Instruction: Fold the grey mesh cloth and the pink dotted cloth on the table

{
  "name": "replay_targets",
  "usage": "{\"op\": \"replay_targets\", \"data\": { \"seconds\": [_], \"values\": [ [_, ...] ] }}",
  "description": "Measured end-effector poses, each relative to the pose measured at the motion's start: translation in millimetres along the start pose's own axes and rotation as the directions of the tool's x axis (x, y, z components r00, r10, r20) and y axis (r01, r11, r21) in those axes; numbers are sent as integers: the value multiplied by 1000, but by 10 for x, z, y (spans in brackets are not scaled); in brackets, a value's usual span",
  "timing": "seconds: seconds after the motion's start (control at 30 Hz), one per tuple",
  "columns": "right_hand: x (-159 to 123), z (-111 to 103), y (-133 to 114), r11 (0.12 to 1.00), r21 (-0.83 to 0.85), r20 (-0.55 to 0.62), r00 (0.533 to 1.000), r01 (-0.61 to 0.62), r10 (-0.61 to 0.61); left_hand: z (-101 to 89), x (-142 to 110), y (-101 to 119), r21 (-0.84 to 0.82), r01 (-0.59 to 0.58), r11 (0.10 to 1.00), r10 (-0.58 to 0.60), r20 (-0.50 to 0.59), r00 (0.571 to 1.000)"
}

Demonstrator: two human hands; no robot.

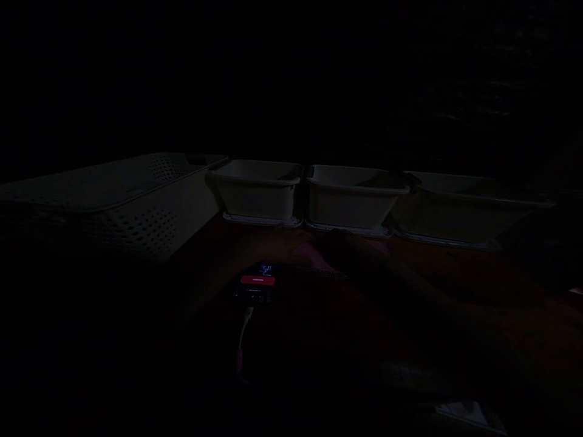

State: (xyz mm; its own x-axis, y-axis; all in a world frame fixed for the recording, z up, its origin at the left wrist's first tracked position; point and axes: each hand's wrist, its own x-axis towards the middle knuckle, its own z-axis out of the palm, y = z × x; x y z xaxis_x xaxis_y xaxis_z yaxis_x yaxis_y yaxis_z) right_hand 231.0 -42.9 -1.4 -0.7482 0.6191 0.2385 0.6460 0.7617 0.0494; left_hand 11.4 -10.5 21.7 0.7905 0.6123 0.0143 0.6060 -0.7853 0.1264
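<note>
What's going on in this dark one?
A person has their left hand and right hand at a pink item, perhaps cloth; it's too dark to tell their grip. Three pale tubs stand in a row beyond the hands, with a perforated basket to the left. Nearer the camera lie a phone with its screen lit and a pale cable.

Darkness obscures the left hand [288, 240] and right hand [336, 241], and the edge at nine o'clock crops the perforated basket [152, 209].
</note>
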Motion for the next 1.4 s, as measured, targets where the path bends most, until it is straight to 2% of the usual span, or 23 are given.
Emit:
{"op": "replay_targets", "data": {
  "seconds": [0.1,0.17,0.27,0.33,0.53,0.67,0.77,0.9,0.97,1.1,1.2,1.3,1.4],
  "values": [
    [26,78,123,998,24,2,998,-57,57,89,18,-57,-12,-37,999,36,-46,998],
    [19,121,240,986,81,2,989,-146,146,121,34,-77,-32,-53,998,51,-57,997],
    [-22,152,435,922,218,9,946,-319,325,101,44,-56,-34,-72,997,70,-55,996],
    [-53,146,546,889,262,32,924,-375,381,67,41,-26,-22,-34,999,33,-27,999],
    [-144,2,697,894,235,74,925,-380,374,56,23,-58,-10,50,999,-50,19,999],
    [-247,-129,813,892,204,104,915,-404,390,123,38,-205,-21,-34,999,34,-2,999],
    [-333,-169,957,892,153,84,905,-425,417,160,78,-311,-53,-13,999,13,0,1000],
    [-423,-155,1136,902,124,113,909,-414,402,148,145,-402,-73,-61,995,55,-83,995],
    [-450,-140,1202,904,148,120,914,-402,387,123,171,-443,-50,-16,999,8,-151,989],
    [-449,-107,1243,901,157,105,914,-405,393,65,184,-479,-7,56,998,-56,-218,974],
    [-402,-72,1178,907,174,90,923,-385,374,22,172,-418,-51,-33,998,22,-199,980],
    [-348,-46,1068,889,217,55,914,-404,402,4,162,-343,-234,-191,953,170,-104,980],
    [-310,-61,961,872,231,-3,896,-431,444,31,164,-344,-404,-225,886,237,-22,971]
  ]
}}
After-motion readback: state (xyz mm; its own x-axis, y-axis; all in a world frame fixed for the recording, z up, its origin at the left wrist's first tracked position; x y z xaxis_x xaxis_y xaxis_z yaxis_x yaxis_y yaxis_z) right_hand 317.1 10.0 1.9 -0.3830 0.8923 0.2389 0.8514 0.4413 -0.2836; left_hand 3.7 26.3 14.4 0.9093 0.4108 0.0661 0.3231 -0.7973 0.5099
